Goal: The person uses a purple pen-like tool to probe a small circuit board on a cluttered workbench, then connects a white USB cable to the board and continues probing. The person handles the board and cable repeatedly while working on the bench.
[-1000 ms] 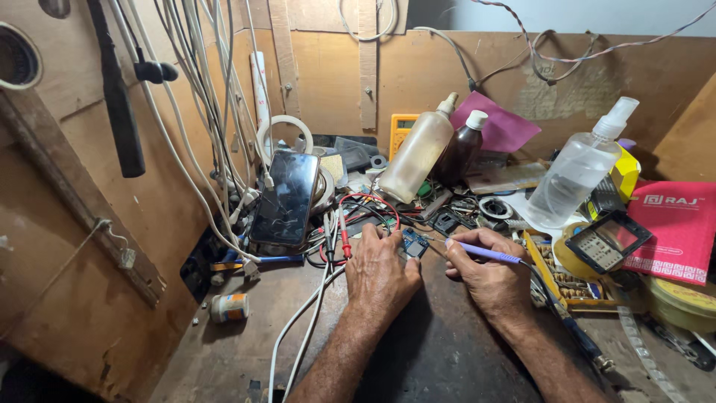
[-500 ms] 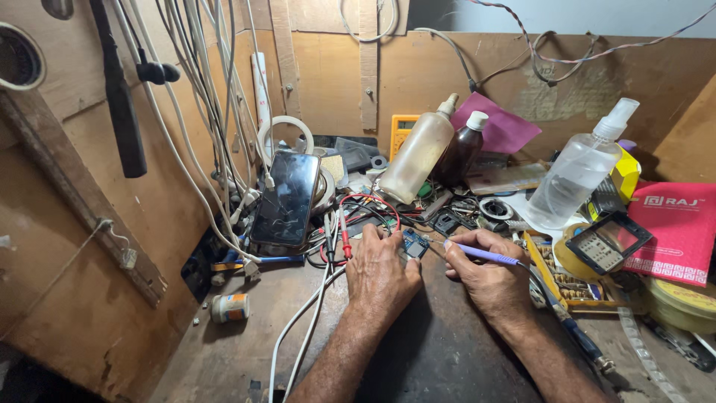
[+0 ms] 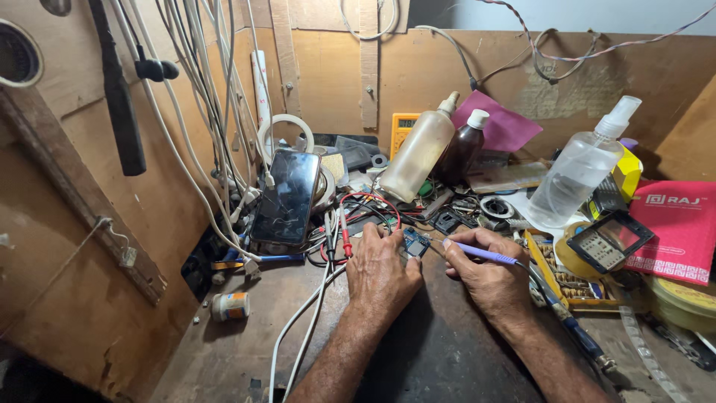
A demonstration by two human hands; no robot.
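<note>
Here, item by item. My left hand (image 3: 382, 270) lies palm down on the dark table (image 3: 418, 351), fingers curled over a small blue circuit board (image 3: 415, 242) and pinning its near edge; nothing is lifted, and the grip is a press more than a clasp. My right hand (image 3: 488, 276) is clenched pen-fashion on a slim purple-handled tool (image 3: 481, 253), whose tip points left and meets the board just beside my left fingertips. The board sits on the table between the two hands, slightly nearer the left.

Around them: red and black probe leads (image 3: 344, 224) run up from the left hand into a tangle of wires. A dark phone (image 3: 286, 198) with a cracked screen leans upright to the left of that tangle, with white cables (image 3: 201, 134) hanging over it. Behind the board stand a tall cloudy bottle (image 3: 418, 153) and a brown bottle (image 3: 461, 149) with a white cap, touching or nearly so. A clear spray bottle (image 3: 578, 175) stands tilted to the right. A yellow meter (image 3: 403, 130) leans on the back wall. A small black-framed device (image 3: 611, 240) rests right of my right hand, next to a red booklet (image 3: 675, 224). A small white-and-orange jar (image 3: 230, 306) lies on its side, well apart to the left.
</note>
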